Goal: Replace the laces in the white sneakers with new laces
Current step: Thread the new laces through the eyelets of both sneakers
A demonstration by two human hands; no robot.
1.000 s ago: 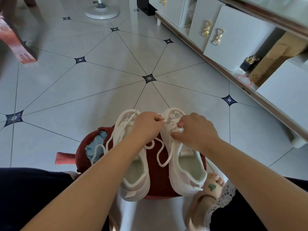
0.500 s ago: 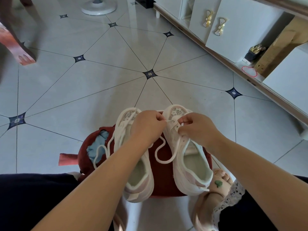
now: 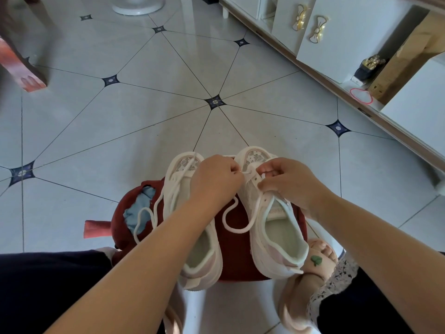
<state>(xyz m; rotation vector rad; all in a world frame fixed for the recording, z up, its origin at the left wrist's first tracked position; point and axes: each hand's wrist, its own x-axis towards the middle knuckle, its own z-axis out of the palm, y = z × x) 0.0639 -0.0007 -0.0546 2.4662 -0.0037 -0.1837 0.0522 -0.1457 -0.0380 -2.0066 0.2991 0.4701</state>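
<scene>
On a red stool [image 3: 237, 251] close in front of the person, two white sneakers stand side by side with their toes pointing away and their heels toward the camera. Both hands meet over the toe end of the sneaker on the right [image 3: 279, 239]. The left hand [image 3: 214, 180] reaches across from the other shoe, its fingers curled and its grip pinching a thin end of the white lace [image 3: 237, 229] just at the front eyelets. The right hand [image 3: 287, 183] sits on the far side of the same eyelet row, its grip also pinched on the lace where it meets the shoe's upper. From there the lace hangs in a slack loop onto the red seat between the two shoes. The sneaker on the left [image 3: 199, 249] lies under the left forearm, and a second lace [image 3: 160, 200] trails off its side in a loose loop across a blue patch [image 3: 147, 194] on the stool. A foot [image 3: 320, 256] rests beside the right shoe's heel. Beyond the stool spreads the tiled floor [image 3: 144, 104], and a white cabinet [image 3: 337, 51] with gold bow handles [image 3: 317, 32] runs along the right.
</scene>
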